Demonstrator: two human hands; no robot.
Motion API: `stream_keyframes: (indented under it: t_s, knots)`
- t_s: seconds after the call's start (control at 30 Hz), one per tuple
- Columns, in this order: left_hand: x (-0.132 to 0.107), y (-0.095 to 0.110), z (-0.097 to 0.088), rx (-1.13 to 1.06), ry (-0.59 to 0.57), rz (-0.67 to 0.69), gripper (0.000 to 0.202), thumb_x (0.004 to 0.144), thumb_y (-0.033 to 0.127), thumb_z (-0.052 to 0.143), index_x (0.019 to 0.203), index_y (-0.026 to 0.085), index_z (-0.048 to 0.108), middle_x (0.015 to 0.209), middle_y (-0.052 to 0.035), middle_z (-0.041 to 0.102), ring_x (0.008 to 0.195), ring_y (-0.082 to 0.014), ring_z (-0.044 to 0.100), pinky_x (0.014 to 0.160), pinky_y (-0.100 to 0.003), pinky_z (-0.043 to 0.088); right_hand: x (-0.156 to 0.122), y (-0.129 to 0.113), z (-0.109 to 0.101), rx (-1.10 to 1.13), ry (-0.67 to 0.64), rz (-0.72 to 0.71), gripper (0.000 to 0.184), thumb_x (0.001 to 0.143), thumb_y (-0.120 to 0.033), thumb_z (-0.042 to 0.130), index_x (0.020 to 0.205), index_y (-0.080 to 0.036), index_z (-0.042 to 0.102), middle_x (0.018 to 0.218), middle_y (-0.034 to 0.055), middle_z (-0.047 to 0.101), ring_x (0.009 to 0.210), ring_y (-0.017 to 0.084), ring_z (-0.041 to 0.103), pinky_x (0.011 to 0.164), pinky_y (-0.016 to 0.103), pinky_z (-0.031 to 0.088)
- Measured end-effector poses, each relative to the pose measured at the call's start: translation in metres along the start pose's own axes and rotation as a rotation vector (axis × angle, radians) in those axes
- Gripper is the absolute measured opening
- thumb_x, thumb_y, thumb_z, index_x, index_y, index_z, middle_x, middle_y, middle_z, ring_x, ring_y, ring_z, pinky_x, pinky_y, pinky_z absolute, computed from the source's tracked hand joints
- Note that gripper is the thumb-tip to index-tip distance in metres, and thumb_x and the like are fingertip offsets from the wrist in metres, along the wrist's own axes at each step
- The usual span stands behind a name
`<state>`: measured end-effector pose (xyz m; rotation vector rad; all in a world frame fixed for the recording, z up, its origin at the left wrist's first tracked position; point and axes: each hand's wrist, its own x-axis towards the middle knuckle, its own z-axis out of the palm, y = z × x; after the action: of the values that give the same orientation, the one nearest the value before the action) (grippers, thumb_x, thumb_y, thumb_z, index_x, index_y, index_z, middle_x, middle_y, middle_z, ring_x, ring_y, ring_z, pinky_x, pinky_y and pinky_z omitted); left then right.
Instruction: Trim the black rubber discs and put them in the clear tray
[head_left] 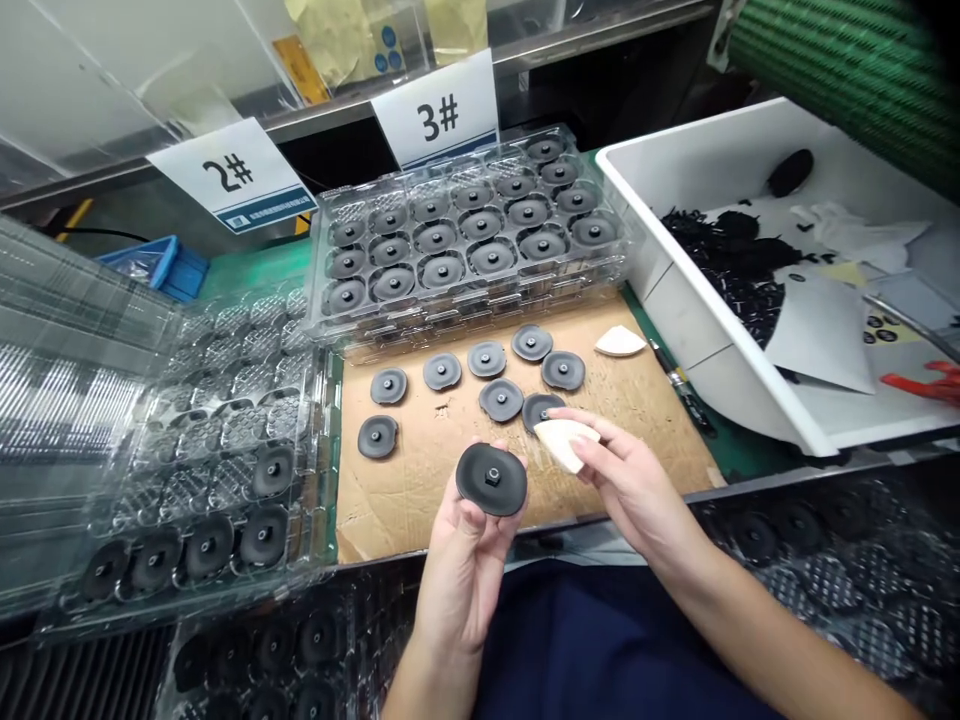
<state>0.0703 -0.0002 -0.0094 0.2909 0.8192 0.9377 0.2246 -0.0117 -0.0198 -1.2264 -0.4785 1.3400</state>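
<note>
My left hand [469,565] holds up a black, rounded disc-shaped part [480,490] with a small raised stud at its centre, fingers closed round its edge. In my right hand [630,480] is a white folded pad [562,440], pinched between thumb and fingers, just right of the disc and apart from it. Beyond my hands, several similar black discs [501,400] lie on the brown cardboard [420,480]. One of them is partly hidden behind the white pad. A second white pad [620,342] rests at the cardboard's far right.
Stacked clear trays [465,285] of black discs stand behind the cardboard. A partly filled clear tray [300,480] is at left. On the right, a white bin [720,370] holds black scraps, beside a knife [690,400]. Signs reading 2# [232,175] and 3# [442,110] hang behind.
</note>
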Motion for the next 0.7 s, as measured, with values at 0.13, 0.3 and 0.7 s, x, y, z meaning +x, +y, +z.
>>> stream_keyframes:
  t_s: [0.13, 0.3, 0.7]
  knots:
    - [-0.001, 0.001, -0.002, 0.036, -0.02, -0.026, 0.062, 0.063, 0.039, 0.076, 0.12, 0.023, 0.058, 0.116, -0.0097, 0.065, 0.108, -0.025, 0.059, 0.09, -0.032, 0.049, -0.013, -0.022, 0.032, -0.58, -0.191, -0.608, 0.026, 0.09, -0.022, 0.046, 0.113, -0.018, 0.058, 0.107, 0.0069, 0.063, 0.095, 0.019, 0.056, 0.084, 0.034, 0.041]
    - [-0.003, 0.01, -0.01, 0.129, 0.078, -0.014, 0.067, 0.059, 0.038, 0.079, 0.121, 0.027, 0.057, 0.113, -0.0062, 0.066, 0.1, -0.0232, 0.063, 0.08, -0.027, 0.053, -0.02, -0.035, 0.051, -0.963, -0.579, -0.728, 0.024, 0.09, -0.012, 0.039, 0.105, -0.013, 0.058, 0.091, 0.0058, 0.066, 0.079, 0.016, 0.055, 0.072, 0.031, 0.041]
    - [-0.01, 0.019, -0.017, 0.112, -0.023, -0.076, 0.07, 0.052, 0.038, 0.083, 0.117, 0.026, 0.061, 0.116, -0.0076, 0.066, 0.115, -0.031, 0.055, 0.098, -0.038, 0.045, -0.022, -0.034, 0.066, -0.99, -0.435, -0.823, 0.025, 0.091, -0.014, 0.035, 0.103, -0.011, 0.057, 0.086, 0.0072, 0.065, 0.076, 0.017, 0.056, 0.069, 0.032, 0.041]
